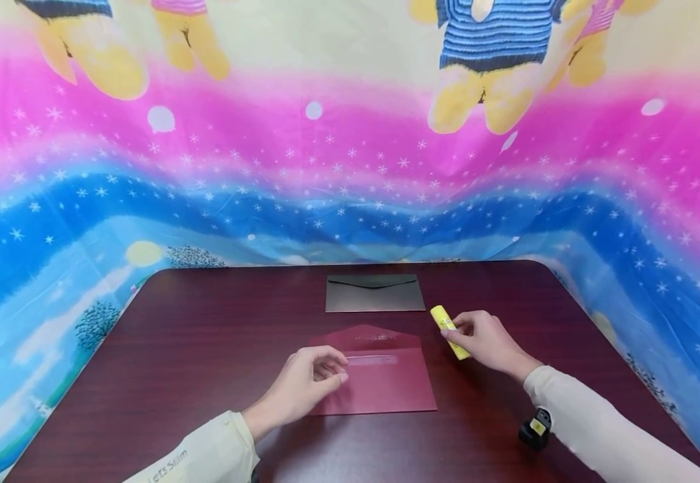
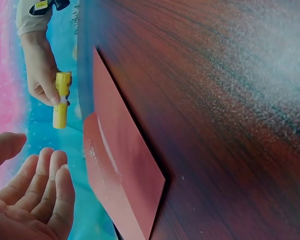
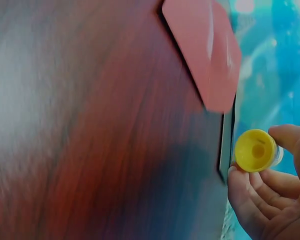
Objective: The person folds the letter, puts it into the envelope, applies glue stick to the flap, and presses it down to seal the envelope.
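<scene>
My right hand pinches a yellow glue stick between thumb and fingers, tilted, to the right of the envelopes. In the right wrist view the round yellow end of the glue stick faces the camera. A red envelope lies in front of me, its pointed flap opened out away from me. Over its left part hovers my left hand, fingers loosely bent and holding nothing. The left wrist view shows that hand palm up beside the red envelope.
A dark grey envelope with its flap folded down lies behind the red one. Both rest on a dark reddish-brown wooden table. A colourful printed cloth hangs around the back and sides.
</scene>
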The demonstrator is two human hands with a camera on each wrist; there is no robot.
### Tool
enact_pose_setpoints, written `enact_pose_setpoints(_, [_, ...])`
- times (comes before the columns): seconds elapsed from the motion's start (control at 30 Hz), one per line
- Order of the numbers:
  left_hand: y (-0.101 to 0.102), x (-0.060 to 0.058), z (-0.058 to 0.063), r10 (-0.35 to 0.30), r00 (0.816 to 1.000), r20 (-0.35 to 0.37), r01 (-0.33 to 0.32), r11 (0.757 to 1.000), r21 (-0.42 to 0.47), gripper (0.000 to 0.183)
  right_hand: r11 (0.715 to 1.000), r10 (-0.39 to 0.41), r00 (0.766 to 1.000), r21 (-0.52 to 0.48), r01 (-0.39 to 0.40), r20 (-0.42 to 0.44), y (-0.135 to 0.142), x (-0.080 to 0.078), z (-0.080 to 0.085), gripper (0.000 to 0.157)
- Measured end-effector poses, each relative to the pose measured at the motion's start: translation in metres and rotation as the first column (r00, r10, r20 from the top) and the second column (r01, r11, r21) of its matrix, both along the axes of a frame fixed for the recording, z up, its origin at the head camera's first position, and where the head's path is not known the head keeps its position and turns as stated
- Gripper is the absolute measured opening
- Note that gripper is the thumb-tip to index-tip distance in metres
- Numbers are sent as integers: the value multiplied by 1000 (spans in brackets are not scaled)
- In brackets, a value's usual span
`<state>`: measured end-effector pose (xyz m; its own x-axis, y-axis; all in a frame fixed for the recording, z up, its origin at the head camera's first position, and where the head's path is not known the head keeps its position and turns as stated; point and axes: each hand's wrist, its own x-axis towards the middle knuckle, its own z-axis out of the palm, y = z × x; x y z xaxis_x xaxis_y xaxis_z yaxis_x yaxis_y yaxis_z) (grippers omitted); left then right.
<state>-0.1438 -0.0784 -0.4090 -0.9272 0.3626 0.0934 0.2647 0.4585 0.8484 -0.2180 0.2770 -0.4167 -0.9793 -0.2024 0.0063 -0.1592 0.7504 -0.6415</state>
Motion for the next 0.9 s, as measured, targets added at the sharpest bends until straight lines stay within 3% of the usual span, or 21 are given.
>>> enact_pose_setpoints(0.37, [3, 1, -4, -5, 1000, -9, 5, 1000, -15, 16, 993, -80, 997, 89, 81, -13, 26, -14, -4, 40])
enact_pose_setpoints(0.6, [3, 2, -6, -12, 1000, -15, 12, 1000, -23, 16, 985, -93, 996, 144, 91, 4, 45, -21, -6, 43])
enact_pose_setpoints(0.9, [2, 1, -10, -20, 1000, -19, 19, 1000, -18, 15, 975, -103, 994, 202, 95, 26, 64, -28, -10, 29])
